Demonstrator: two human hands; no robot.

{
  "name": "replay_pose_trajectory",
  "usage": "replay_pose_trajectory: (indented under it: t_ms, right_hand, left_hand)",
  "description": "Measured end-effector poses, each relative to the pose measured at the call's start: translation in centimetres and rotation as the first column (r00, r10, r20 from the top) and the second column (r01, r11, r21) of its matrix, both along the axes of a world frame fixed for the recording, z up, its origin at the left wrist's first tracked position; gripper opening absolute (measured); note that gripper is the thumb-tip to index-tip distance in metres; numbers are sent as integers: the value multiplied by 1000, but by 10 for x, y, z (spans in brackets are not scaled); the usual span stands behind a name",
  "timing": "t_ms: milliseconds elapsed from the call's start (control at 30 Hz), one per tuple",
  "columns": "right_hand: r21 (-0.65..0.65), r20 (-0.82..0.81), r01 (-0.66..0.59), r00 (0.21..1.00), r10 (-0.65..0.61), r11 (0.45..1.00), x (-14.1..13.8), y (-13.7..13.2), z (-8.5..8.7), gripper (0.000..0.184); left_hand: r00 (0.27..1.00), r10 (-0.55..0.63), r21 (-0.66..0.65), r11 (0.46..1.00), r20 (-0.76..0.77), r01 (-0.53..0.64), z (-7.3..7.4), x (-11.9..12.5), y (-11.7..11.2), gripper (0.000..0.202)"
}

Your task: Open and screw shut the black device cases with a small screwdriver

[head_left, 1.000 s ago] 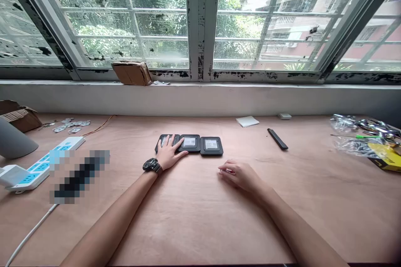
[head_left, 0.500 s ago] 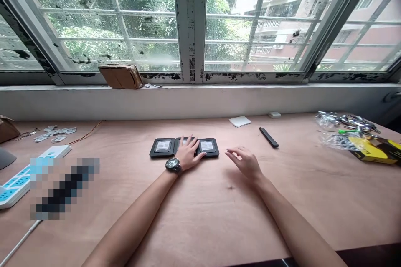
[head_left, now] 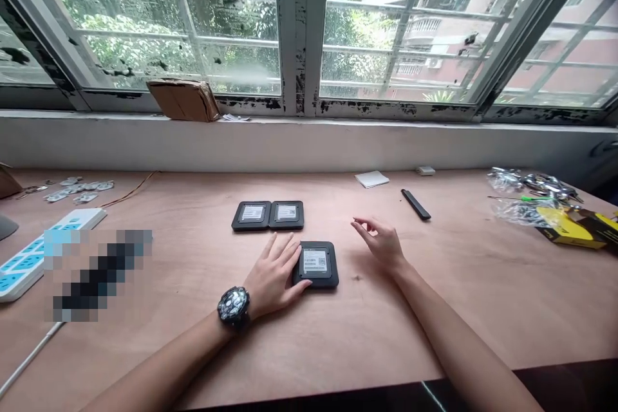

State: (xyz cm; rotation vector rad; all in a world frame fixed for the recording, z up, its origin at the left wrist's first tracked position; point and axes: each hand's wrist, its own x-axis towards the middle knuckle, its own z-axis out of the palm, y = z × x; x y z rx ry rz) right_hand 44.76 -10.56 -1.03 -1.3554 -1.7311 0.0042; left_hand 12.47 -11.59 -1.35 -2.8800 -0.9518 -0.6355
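Several black square devices with white labels lie on the plywood table (head_left: 434, 309). Two of them sit side by side, the left one (head_left: 252, 215) touching the right one (head_left: 286, 214). A third black device (head_left: 315, 264) lies nearer me and apart from that pair, its label facing up. My left hand (head_left: 273, 273), wearing a black wristwatch (head_left: 234, 306), grips this device's left side, with the thumb at its lower left corner. My right hand (head_left: 380, 243) hovers to the right of it, fingers apart and holding nothing.
A blue-and-white power strip (head_left: 33, 264) lies at the left beside a pixelated patch, with small metal parts behind it. A black stick (head_left: 416, 204) and white pad (head_left: 371, 179) lie ahead. Plastic bags and a yellow box (head_left: 570, 228) sit right, below a window sill.
One black device has come out of the row toward me under my left hand. My right hand has moved little. The whole view has shifted slightly.
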Motion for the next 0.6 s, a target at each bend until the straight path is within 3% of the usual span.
replay_pose_trajectory:
  t_ms: [167, 333, 400, 533, 600]
  right_hand:
    - [7, 0, -2, 1000, 2, 1000, -5, -1, 1, 29]
    - [12, -51, -35, 998, 35, 999, -12, -8, 6, 27]
    - [13, -87, -43, 995, 44, 999, -15, -12, 9, 27]
    - [4, -258, -52, 965, 51, 999, -27, -17, 16, 27]
    - [16, -414, -89, 906, 88, 996, -38, -19, 16, 24]
  left_hand:
    - [999, 37, -31, 999, 33, -36, -2, -9, -18, 72]
    - [991, -134, -154, 980, -20, 129, -3, -16, 2, 67]
    - [991, -132, -192, 973, 4, 131, -4, -20, 10, 58]
    - [994, -72, -229, 969, 87, 90, -7, -21, 11, 47]
    - [992, -88, -267, 957, 93, 110, -8, -17, 5, 58]
